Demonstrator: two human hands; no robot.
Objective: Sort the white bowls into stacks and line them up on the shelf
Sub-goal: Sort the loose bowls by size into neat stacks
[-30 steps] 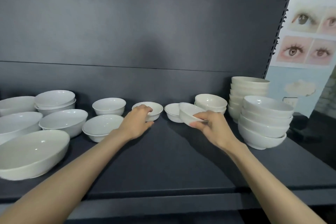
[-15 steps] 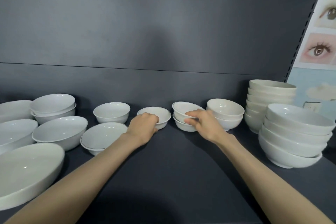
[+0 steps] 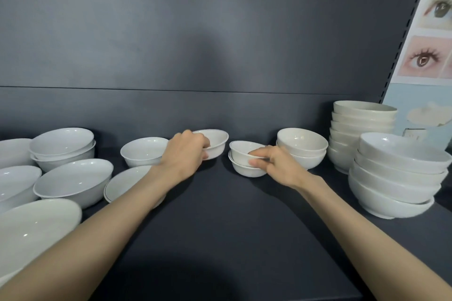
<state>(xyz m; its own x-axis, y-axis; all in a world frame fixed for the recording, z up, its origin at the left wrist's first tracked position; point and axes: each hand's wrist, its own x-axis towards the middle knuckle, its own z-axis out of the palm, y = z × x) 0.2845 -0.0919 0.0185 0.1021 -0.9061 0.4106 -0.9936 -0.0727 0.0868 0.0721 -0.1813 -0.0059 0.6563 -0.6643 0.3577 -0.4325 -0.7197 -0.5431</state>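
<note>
- Landmark taken: the small pair [image 3: 247, 166] of nested bowls at mid-shelf [image 3: 220, 227]. Nearer than the pair, to its right, stood the wide-bowl stack [image 3: 396, 178]. Nearer to its left, loose wide bowls [image 3: 73, 181] lay unsorted.
- Change, right side: a second earlier the upper bowl [image 3: 242, 150] was carried clear. It now sat inside the pair's lower bowl [image 3: 247, 171], tilted and not fully seated. The right hand [image 3: 276, 164] was closed in a pinch on the upper bowl's near rim.
- Change, left side: the single small bowl [image 3: 216, 143], just left of the pair, appeared raised and tipped. Earlier it sat flat. The left hand [image 3: 186, 154] gripped its near rim, fingers curled.
- Judgement: the small stack was forming, and the single small bowl was likely its third.
- Right of the pair and further back, the tall stack [image 3: 362, 134] stood at the back panel.
</note>
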